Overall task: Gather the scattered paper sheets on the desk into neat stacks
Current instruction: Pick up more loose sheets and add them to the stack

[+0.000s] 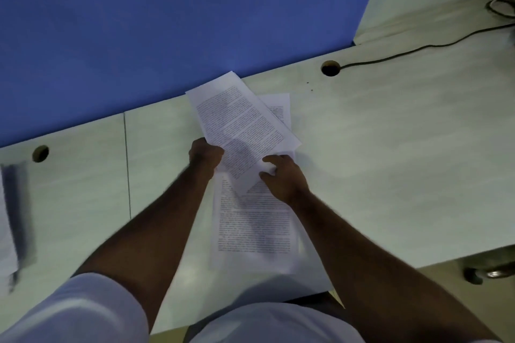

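Your sleeves (75,312) fill the near edge of the view, both bare forearms reaching out over the desk (390,164). At the desk's left edge lies a blurred sheet (7,231) with a dark strip along it, and beyond it a cable hole (40,153) near the back edge. Your left hand (204,154) is curled round the left edge of the top sheet (239,122), a printed page tilted toward the blue partition (167,22). Under it lie more printed sheets (253,225), one reaching toward the front edge. Your right hand (284,178) pinches the top sheet's near corner, fingers bent on the paper. Farther right, a second hole (330,67) takes a dark cable (418,49) running toward the right back corner.
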